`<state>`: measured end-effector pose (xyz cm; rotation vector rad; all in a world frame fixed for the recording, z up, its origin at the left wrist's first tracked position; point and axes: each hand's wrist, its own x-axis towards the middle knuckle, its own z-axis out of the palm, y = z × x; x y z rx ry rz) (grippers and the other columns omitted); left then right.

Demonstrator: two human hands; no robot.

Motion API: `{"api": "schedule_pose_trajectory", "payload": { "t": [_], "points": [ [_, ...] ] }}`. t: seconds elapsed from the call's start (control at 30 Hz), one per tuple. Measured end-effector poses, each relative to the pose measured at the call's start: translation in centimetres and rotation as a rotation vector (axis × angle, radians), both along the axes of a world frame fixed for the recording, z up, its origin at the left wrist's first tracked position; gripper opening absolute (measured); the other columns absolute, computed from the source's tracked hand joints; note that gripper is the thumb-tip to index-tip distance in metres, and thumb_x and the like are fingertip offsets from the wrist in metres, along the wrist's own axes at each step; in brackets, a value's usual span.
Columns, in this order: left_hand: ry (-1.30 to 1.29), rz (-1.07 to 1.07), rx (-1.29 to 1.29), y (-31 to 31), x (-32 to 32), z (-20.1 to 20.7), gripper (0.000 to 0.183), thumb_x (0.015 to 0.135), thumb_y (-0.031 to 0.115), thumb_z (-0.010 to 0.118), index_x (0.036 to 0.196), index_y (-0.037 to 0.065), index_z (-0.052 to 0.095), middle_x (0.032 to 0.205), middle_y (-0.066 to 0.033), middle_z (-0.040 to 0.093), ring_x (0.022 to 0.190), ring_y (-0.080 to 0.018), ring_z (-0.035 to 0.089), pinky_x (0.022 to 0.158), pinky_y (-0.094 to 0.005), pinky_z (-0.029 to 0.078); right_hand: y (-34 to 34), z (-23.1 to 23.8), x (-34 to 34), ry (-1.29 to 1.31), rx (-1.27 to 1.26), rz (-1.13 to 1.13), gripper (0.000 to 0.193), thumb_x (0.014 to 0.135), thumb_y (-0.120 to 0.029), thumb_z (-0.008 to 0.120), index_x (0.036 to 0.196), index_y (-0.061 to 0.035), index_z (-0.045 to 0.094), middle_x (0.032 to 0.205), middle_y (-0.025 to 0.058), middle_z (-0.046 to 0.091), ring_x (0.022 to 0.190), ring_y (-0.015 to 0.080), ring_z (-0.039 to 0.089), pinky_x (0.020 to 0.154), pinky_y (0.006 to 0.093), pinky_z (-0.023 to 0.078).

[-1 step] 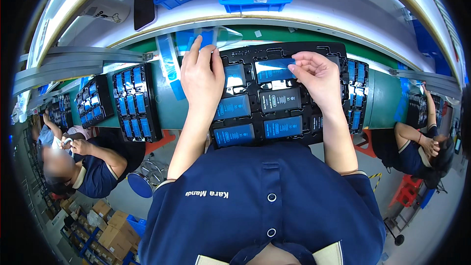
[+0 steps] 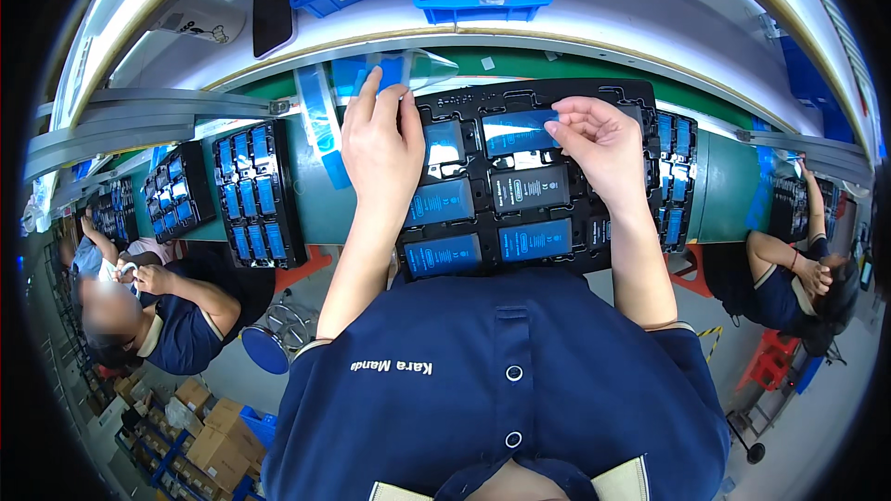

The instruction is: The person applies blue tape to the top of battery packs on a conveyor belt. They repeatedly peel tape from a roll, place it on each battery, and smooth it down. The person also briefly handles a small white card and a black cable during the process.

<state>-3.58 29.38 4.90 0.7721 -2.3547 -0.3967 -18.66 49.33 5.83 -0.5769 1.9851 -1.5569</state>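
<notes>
The tray (image 2: 594, 90) is black, the flat packs (image 2: 535, 239) blue or dark grey with white print, the worktop (image 2: 726, 187) green.

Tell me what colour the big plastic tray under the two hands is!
The big plastic tray is black; it shows best in the head view.

Black trays (image 2: 575, 93) and workers (image 2: 195, 329) in matching shirts along a green bench (image 2: 727, 195), with cartons (image 2: 223, 445) lower left, show a factory workshop.

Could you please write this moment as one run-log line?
Right hand: at right end of far blue panel; Left hand: over upper left of black tray; Tray: holds rectangular panels
</notes>
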Motion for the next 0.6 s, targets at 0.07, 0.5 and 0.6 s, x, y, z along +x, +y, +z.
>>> {"api": "schedule_pose_trajectory", "payload": {
  "t": [0.07, 0.5, 0.6],
  "points": [
    [0.006, -0.001, 0.009, -0.02, -0.01, -0.08, 0.012, 0.088, 0.009, 0.064, 0.095, 0.001, 0.069, 0.120, -0.0237, 0.064, 0.100, -0.0381, 0.066, 0.087, -0.0437, 0.051, -0.04, -0.05, -0.06, 0.011, 0.009, 0.000, 0.023, 0.083, 0.003, 0.073, 0.105, 0.0009, 0.068, 0.086, 0.0018, 0.069, 0.073, 0.0031, 0.063, 0.063, 0.0165, 0.049],
    [0.024, -0.005, -0.029, -0.17, 0.00, -0.57, 0.011, 0.085, 0.010, 0.066, 0.093, 0.001, 0.068, 0.118, -0.0239, 0.065, 0.096, -0.0376, 0.065, 0.090, -0.0465, 0.050, -0.24, -0.41, 0.41, 0.111, 0.018, -0.041, 0.020, 0.080, -0.001, 0.074, 0.099, -0.0009, 0.072, 0.080, 0.0039, 0.071, 0.069, 0.0045, 0.064, 0.066, 0.0204, 0.053],
    [0.072, -0.013, -0.041, 0.09, 0.03, -0.11, 0.016, 0.083, 0.012, 0.069, 0.094, 0.000, 0.068, 0.119, -0.0235, 0.064, 0.095, -0.0374, 0.065, 0.087, -0.0447, 0.051, -0.39, -0.24, 0.73, 0.209, 0.042, -0.031, 0.021, 0.079, 0.000, 0.074, 0.100, -0.0007, 0.071, 0.080, 0.0054, 0.070, 0.067, 0.0061, 0.064, 0.064, 0.0212, 0.053]
  ]
}}
